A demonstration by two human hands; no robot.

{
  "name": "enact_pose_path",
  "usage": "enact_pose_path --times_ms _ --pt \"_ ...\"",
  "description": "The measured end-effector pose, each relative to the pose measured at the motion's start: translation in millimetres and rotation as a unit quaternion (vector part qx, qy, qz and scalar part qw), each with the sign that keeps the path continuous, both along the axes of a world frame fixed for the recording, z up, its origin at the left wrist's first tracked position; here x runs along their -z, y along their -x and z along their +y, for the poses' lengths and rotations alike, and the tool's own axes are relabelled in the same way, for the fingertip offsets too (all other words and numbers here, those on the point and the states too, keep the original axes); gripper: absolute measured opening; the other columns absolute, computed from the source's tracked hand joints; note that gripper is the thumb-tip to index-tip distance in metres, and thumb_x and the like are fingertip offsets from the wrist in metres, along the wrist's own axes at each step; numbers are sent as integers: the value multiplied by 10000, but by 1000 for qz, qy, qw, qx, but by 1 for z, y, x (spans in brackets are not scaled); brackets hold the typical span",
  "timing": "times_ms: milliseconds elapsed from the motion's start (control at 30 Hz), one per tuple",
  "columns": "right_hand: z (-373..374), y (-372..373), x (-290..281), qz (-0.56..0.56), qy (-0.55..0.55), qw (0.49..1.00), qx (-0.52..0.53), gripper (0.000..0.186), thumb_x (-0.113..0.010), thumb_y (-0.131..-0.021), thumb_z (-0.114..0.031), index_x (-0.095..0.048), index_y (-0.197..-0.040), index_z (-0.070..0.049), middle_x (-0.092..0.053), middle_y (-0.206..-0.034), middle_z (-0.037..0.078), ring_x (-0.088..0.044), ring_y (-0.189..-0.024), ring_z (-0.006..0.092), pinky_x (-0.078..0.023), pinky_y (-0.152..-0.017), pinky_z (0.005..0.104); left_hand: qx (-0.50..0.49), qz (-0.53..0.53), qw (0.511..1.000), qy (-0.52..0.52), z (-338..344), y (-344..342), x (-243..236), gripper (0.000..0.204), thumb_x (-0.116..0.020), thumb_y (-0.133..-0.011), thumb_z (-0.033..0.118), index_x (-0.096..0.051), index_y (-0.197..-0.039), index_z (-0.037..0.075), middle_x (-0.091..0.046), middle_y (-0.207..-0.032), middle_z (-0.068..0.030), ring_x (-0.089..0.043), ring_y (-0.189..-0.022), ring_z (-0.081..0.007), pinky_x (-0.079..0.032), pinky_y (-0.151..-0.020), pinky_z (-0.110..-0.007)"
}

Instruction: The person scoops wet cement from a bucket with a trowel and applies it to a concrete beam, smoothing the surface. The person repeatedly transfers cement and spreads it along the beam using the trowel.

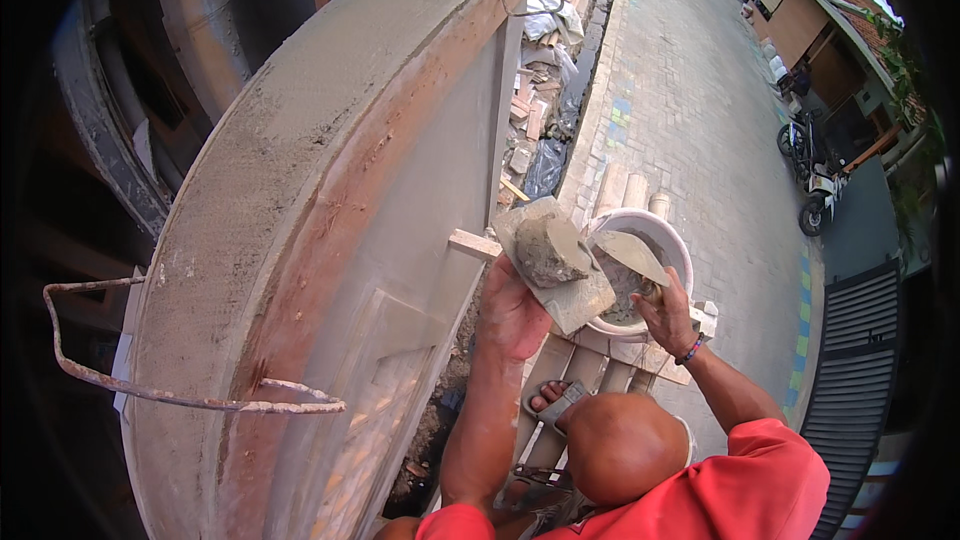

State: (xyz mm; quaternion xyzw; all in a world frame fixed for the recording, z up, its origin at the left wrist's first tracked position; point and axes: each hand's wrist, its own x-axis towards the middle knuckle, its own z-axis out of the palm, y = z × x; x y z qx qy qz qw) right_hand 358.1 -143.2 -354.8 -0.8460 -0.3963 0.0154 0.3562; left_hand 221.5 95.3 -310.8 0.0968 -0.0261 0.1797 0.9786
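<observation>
My left hand (513,312) supports a square mortar board (583,306) from below, its fingers largely hidden under it. A rounded heap of wet grey mortar (550,248) sits on the board. Just to its right, my right hand (664,314) grips a trowel (632,256) by the handle. The mortar-coated blade is tilted over a round, pale bucket (684,258), its tip close to the board. Grey mortar lies inside the bucket. Between my arms show my bent knee (625,440) and a sandalled foot (556,400).
A tall plastered wall (330,100) curves along my left, with a bent rusty rod (190,398) sticking out. The bucket stands on a slatted wooden platform (590,365). Rubble (535,100) lines the gutter beside the paved lane (700,90). A motorcycle (815,175) is parked at right.
</observation>
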Motion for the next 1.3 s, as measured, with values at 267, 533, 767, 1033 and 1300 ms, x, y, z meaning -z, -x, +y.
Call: enact_pose_path --times_ms 267,533,767,1033,1300 --pt "-33 -56 -30 86 450 888 35 285 -688 -733 -212 -716 -945 -23 -701 -871 228 -685 -863 390 -540 -793 468 -44 33 995 -84 3 -10 3 538 -673 -897 73 -463 -1390 34 -563 -1355 -112 -559 -1242 -251 -430 -1088 -444" --pt "1 -91 -3 45 430 897 -92 312 -687 -742 -201 -738 -1010 -51 -720 -911 196 -694 -879 364 -545 -803 424 -54 13 994 -98 -8 -22 3 445 -619 -925 22 -497 -1353 23 -579 -1326 -126 -578 -1212 -250 -461 -1061 -442" --pt "62 -29 -43 530 -61 831 -159 268 -488 -1008 -169 -630 -1146 11 -703 -941 127 -677 -754 196 -548 -676 297 -94 65 982 -153 1 -17 5 431 -667 -902 50 -527 -1307 3 -604 -1294 -107 -587 -1186 -209 -428 -1067 -404" --pt "100 20 -56 833 -245 466 -172 516 -402 -1004 -434 -548 -1244 -1 -628 -1011 213 -598 -696 222 -508 -546 287 20 80 984 -156 13 -19 23 422 -710 -882 97 -573 -1274 17 -653 -1218 -76 -605 -1146 -176 -454 -1020 -356" --pt "125 23 -91 846 -390 343 -122 411 -498 -967 -249 -512 -1279 18 -543 -975 76 -439 -743 154 -439 -606 252 -79 155 966 -192 25 -27 -2 569 -703 -916 163 -462 -1410 18 -583 -1331 -107 -554 -1208 -185 -404 -1064 -338"
